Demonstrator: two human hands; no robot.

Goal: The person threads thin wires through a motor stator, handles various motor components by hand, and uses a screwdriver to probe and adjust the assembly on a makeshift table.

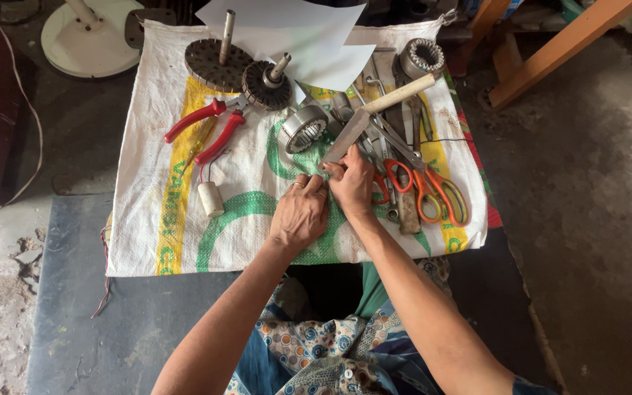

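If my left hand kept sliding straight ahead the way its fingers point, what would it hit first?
Most likely the round metal motor part. The left hand points up the white sack towards it, with only bare sack between, though depth is hard to judge.

A woven sack (184,249) is lying spread on the floor (594,183). Pliers (206,126) are lying at its left, with a small cylinder (211,199) nearer the person. Scissors (433,192) are lying at the right. Two rotors (243,66) are standing at the far edge, with paper sheets (309,36) just right of them
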